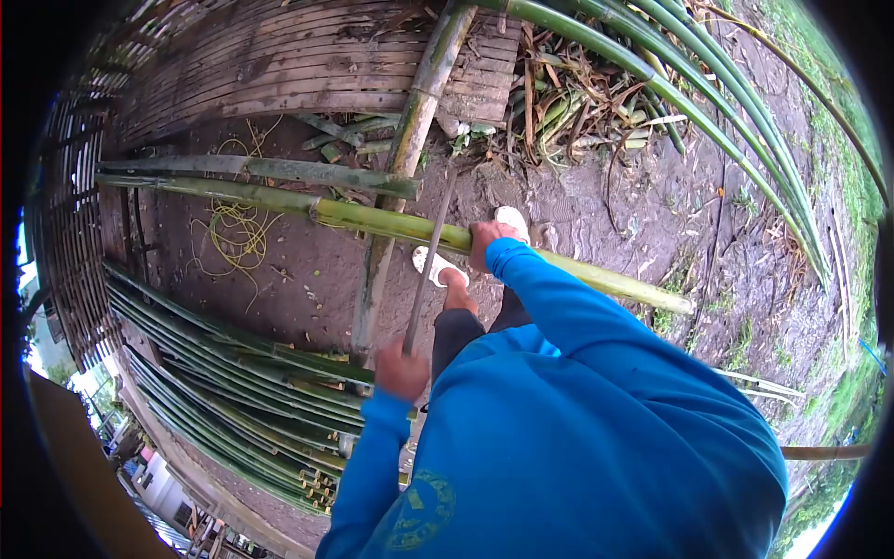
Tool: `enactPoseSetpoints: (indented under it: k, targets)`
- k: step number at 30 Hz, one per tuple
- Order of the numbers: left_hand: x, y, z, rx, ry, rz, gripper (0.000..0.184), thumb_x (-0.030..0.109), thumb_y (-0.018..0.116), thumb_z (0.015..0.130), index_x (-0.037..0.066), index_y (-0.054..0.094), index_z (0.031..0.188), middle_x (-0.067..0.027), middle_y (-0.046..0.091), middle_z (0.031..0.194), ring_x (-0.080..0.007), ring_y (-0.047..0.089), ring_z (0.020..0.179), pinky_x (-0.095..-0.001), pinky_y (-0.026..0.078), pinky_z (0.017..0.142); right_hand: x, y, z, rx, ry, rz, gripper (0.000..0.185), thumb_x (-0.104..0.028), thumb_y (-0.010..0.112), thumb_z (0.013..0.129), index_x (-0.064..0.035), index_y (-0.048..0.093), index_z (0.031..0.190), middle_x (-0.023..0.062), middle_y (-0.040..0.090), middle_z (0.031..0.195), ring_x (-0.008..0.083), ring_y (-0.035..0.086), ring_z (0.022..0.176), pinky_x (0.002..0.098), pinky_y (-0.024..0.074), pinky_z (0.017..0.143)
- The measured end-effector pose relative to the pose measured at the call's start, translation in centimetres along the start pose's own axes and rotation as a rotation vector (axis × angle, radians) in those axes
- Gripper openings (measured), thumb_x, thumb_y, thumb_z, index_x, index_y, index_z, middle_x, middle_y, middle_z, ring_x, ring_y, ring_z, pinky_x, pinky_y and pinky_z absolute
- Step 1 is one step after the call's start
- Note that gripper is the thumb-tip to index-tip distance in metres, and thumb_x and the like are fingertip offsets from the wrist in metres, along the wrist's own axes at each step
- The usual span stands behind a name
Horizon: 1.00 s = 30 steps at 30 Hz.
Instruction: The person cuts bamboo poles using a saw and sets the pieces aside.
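Note:
My left hand (402, 371) is closed round the lower end of a long, thin blade (431, 256), which points up and away from me and crosses the bamboo pole. My right hand (488, 242) grips a long yellow-green bamboo pole (363, 216) near my feet. The pole runs from the far left to its pale end at the right. Behind it lies a second, greyish-green pole (298, 171). Both rest across a thick brown pole (405, 140). Whether the blade touches the bamboo I cannot tell.
Slatted bamboo panels (279, 70) stand at the upper left. Stacked green poles (242, 373) lie at the lower left. Yellow cord (237, 233) is tangled on the muddy ground. Cut scraps (587, 102) and long curved bamboo (736, 121) lie at the upper right.

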<state>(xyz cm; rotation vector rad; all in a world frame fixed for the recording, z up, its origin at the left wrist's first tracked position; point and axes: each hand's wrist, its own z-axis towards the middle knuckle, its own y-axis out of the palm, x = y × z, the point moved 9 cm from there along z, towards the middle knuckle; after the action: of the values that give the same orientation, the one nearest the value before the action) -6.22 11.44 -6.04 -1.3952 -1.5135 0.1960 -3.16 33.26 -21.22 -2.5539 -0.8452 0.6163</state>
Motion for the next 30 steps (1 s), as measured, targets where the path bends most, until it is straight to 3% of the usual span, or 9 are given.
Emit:
enactPoseSetpoints:
  k: [4,7,10,17,20,22,26,29,30]
  targets:
    - [-0.6,-3.6,-6.5,-0.076,-0.186,-0.038,0.007,0.006,0.053,0.068,0.000,0.050,0.066,-0.0179,0.049,0.054,-0.0377,0.049,0.048,-0.0430,0.039,0.049,-0.3,0.0,-0.3,-0.025,-0.002,-0.003,0.035,-0.019,0.063,0.069,-0.0131,0.061,0.104,0.0163,0.063,0.101,0.0359,0.060,0.097,0.0474,0.0491,0.080]
    - [-1.7,-0.2,-1.1,-0.015,-0.100,-0.047,0.007,0.006,0.052,0.069,0.001,0.049,0.063,-0.0178,0.049,0.053,-0.0377,0.050,0.051,-0.0424,0.040,0.050,-0.1,0.3,-0.1,-0.002,0.026,0.036,0.036,-0.021,0.064,0.068,-0.0137,0.062,0.103,0.0163,0.062,0.103,0.0364,0.060,0.097,0.0479,0.0488,0.080]
    - [2.0,4.4,8.8,0.009,-0.032,-0.057,0.008,0.007,0.052,0.070,0.001,0.055,0.066,-0.0225,0.055,0.061,-0.0413,0.055,0.062,-0.0466,0.041,0.056,0.5,2.2,0.9,0.041,-0.027,-0.006,0.035,-0.023,0.067,0.066,-0.0065,0.064,0.096,0.0194,0.064,0.095,0.0346,0.062,0.091,0.0420,0.0504,0.079]
    - [0.8,4.0,9.3,-0.028,0.007,-0.020,0.012,0.010,0.053,0.073,-0.001,0.058,0.074,-0.0251,0.058,0.069,-0.0444,0.056,0.070,-0.0509,0.044,0.063,0.0,0.6,0.6,0.139,-0.053,-0.047,0.029,-0.016,0.063,0.067,-0.0069,0.066,0.093,0.0191,0.065,0.092,0.0323,0.063,0.089,0.0396,0.0511,0.079]
    - [1.8,1.7,5.9,-0.024,-0.057,0.002,0.011,0.010,0.053,0.073,-0.001,0.056,0.072,-0.0239,0.057,0.066,-0.0445,0.055,0.067,-0.0510,0.043,0.059,-0.2,-0.2,0.2,0.065,-0.025,-0.094,0.030,-0.014,0.060,0.065,-0.0069,0.067,0.093,0.0198,0.065,0.091,0.0330,0.064,0.087,0.0405,0.0514,0.076]
    - [1.3,-1.3,-0.1,0.009,0.010,-0.040,0.010,0.007,0.054,0.070,-0.002,0.052,0.068,-0.0222,0.050,0.056,-0.0394,0.050,0.051,-0.0430,0.038,0.049,-0.1,0.2,0.6,0.078,-0.032,-0.075,0.030,-0.014,0.060,0.065,-0.0066,0.067,0.093,0.0198,0.065,0.091,0.0329,0.064,0.087,0.0402,0.0513,0.077]
    - [0.7,-3.6,-6.9,-0.019,-0.102,-0.027,0.015,0.007,0.054,0.070,0.001,0.044,0.060,-0.0161,0.040,0.048,-0.0304,0.042,0.043,-0.0392,0.034,0.044,0.0,0.9,0.9,0.080,-0.030,-0.069,0.027,-0.016,0.061,0.066,-0.0062,0.068,0.091,0.0193,0.065,0.093,0.0322,0.063,0.089,0.0395,0.0508,0.080]
    - [-0.3,-2.2,-5.2,-0.097,-0.132,0.009,0.006,0.006,0.052,0.071,0.002,0.055,0.072,-0.0217,0.053,0.059,-0.0410,0.055,0.059,-0.0483,0.041,0.054,0.2,0.9,1.3,0.100,-0.029,-0.048,0.028,-0.015,0.060,0.066,-0.0061,0.067,0.091,0.0201,0.065,0.092,0.0331,0.063,0.088,0.0400,0.0508,0.079]
    - [0.0,-1.0,-1.9,0.007,0.024,-0.046,0.009,0.006,0.053,0.070,0.000,0.057,0.075,-0.0231,0.055,0.063,-0.0427,0.057,0.065,-0.0477,0.043,0.055,0.2,1.4,1.6,0.104,-0.035,-0.042,0.028,-0.014,0.060,0.065,-0.0062,0.067,0.091,0.0207,0.064,0.091,0.0339,0.064,0.087,0.0405,0.0509,0.078]
